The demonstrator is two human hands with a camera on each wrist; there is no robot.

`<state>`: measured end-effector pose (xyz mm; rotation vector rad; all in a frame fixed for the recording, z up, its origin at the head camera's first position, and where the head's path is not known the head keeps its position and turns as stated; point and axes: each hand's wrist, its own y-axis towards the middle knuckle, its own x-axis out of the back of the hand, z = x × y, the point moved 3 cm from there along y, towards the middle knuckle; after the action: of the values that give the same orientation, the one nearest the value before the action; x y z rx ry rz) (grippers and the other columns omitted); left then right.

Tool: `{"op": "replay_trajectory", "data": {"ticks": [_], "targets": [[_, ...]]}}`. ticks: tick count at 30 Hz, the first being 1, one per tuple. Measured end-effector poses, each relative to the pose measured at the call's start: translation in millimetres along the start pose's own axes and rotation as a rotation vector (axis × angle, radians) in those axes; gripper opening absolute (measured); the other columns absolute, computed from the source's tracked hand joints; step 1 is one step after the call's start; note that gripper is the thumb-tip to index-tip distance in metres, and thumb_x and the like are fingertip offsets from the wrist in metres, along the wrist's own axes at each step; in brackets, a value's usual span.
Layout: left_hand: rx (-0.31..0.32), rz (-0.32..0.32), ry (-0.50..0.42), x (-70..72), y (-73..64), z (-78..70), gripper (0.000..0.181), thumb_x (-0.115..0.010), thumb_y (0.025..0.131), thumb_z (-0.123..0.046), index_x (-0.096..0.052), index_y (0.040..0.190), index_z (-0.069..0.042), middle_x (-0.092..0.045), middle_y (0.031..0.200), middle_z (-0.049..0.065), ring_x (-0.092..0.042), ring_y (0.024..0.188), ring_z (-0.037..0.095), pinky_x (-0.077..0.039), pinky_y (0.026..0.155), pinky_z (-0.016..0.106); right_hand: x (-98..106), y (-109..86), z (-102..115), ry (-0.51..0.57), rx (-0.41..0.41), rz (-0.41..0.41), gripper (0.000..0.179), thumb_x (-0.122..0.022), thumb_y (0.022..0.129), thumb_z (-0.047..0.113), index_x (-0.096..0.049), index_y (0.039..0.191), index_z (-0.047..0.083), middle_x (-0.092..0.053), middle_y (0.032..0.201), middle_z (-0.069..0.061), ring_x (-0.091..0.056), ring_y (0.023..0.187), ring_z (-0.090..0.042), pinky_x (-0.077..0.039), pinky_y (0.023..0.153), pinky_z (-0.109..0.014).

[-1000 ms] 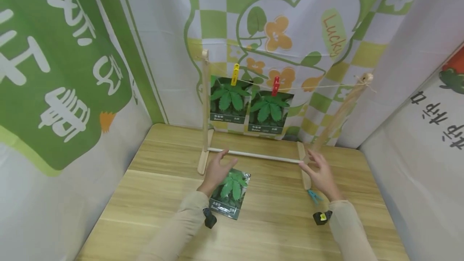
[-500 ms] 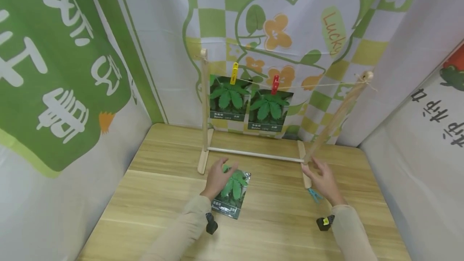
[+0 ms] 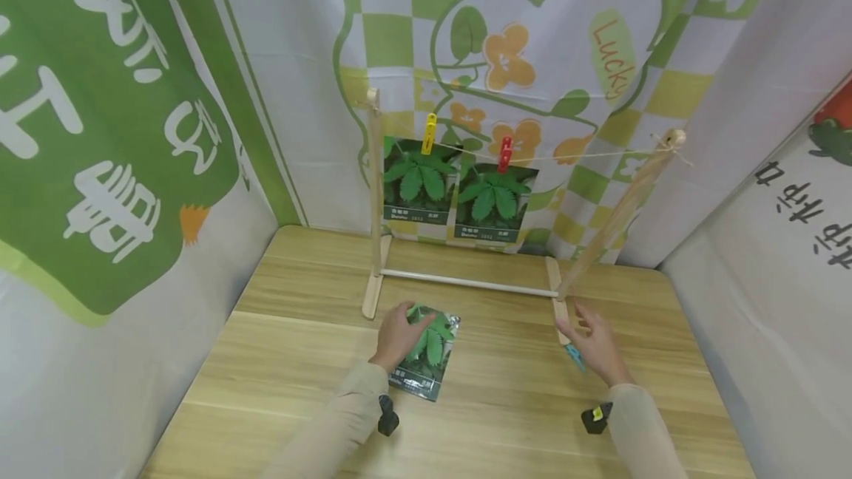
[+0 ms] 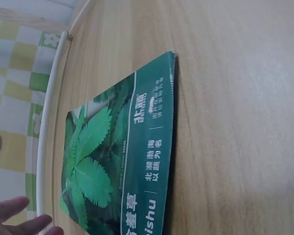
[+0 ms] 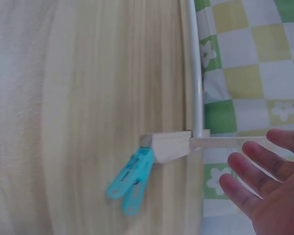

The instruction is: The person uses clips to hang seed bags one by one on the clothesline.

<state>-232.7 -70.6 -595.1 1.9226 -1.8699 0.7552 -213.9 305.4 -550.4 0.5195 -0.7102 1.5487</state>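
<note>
My left hand [image 3: 397, 336] hovers over the left edge of a green seed packet [image 3: 435, 350] lying on the table, thumb spread from the fingers. In the left wrist view a gap shows between my fingertips and the packet [image 4: 93, 166]. Over on the right, my right hand [image 3: 599, 346] is beside the foot of a wooden rack [image 3: 554, 272], above a blue clothespin [image 3: 575, 358]. The right wrist view has the clothespin [image 5: 132, 181] lying against the rack's foot, apart from my spread fingers. Neither hand holds anything.
On the rack's string hang two similar packets, one under a yellow clothespin [image 3: 429, 134], one under a red clothespin [image 3: 504, 154]. A white rod [image 3: 466, 283] joins the rack's feet. Behind stands a checkered curtain [image 3: 386, 43]. The wooden table [image 3: 506, 405] extends toward me.
Both hands have drawn back from the rack toward me, the left to above the loose packet, the right to near the blue clothespin. The hanging packets stay in place.
</note>
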Motion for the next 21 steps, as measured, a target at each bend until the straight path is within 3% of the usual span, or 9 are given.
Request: {"op": "replay_trajectory", "data": {"ticks": [8, 15, 21], "targets": [[0.043, 0.016, 0.1, -3.6, -4.1, 0.9, 0.07, -0.065, 0.089, -0.047, -0.048, 0.139, -0.001, -0.052, 0.137, 0.028, -0.047, 0.126, 0.048, -0.04, 0.099, 0.066, -5.7, -4.8, -13.9, -0.037, -0.07, 0.035, 0.09, -0.05, 0.093, 0.061, -0.021, 0.153, 0.0, -0.027, 0.155, -0.027, -0.035, 0.136, -0.048, -0.033, 0.106, -0.067], [0.007, 0.013, 0.271, -11.7, -4.9, 5.8, 0.07, -0.07, 0.086, -0.045, -0.05, 0.132, 0.004, -0.056, 0.124, 0.027, -0.051, 0.115, 0.042, -0.044, 0.093, 0.06, -12.0, -4.3, -29.0, -0.049, -0.091, 0.059, 0.093, -0.053, 0.092, 0.06, -0.021, 0.152, -0.004, -0.029, 0.151, -0.033, -0.039, 0.133, -0.052, -0.037, 0.104, -0.066], [0.007, 0.018, 0.34, -18.9, -6.3, 5.4, 0.075, -0.073, 0.083, -0.048, -0.049, 0.132, 0.004, -0.055, 0.12, 0.026, -0.05, 0.112, 0.041, -0.043, 0.092, 0.058, -13.9, -6.1, -38.1, -0.052, -0.127, 0.089, 0.096, -0.055, 0.091, 0.061, -0.021, 0.15, -0.007, -0.028, 0.15, -0.036, -0.038, 0.133, -0.054, -0.036, 0.105, -0.067]]}}
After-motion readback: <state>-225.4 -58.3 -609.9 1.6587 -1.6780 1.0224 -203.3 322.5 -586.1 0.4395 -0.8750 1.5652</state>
